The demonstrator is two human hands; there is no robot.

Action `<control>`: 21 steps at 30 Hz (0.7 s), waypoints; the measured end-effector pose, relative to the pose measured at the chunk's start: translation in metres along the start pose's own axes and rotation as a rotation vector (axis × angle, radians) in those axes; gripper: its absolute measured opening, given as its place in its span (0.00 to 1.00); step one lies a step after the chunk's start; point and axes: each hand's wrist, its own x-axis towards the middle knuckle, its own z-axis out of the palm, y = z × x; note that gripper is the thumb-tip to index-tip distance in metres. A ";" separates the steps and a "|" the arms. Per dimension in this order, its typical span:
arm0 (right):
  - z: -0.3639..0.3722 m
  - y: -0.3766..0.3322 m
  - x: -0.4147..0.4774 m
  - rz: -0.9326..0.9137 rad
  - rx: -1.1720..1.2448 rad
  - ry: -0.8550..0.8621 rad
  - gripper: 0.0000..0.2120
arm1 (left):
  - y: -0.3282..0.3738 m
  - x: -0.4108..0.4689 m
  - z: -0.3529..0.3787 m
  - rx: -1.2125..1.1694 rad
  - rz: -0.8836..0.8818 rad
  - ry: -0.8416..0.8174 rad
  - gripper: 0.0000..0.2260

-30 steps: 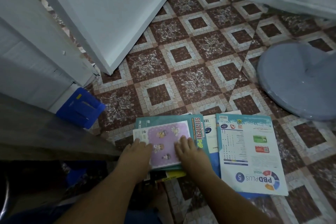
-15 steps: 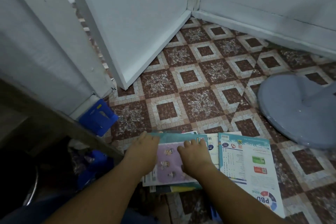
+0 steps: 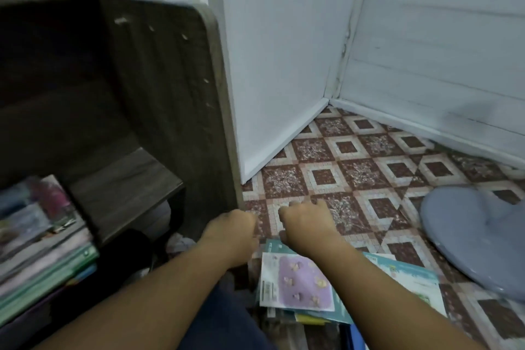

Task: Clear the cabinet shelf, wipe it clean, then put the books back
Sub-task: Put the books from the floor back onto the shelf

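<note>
Dark matt wood-grain cabinet [image 3: 159,94] — glossy paper books [image 3: 301,284].

Grey round base [image 3: 477,239] on patterned tile floor [image 3: 355,167]
</note>
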 end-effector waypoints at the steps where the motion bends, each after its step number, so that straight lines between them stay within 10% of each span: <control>1: -0.019 -0.011 -0.005 -0.019 -0.002 0.029 0.08 | -0.009 -0.013 -0.012 0.003 -0.010 0.033 0.09; 21: -0.164 -0.283 0.002 -0.631 0.028 0.301 0.17 | -0.236 -0.248 -0.079 0.122 -0.646 0.387 0.25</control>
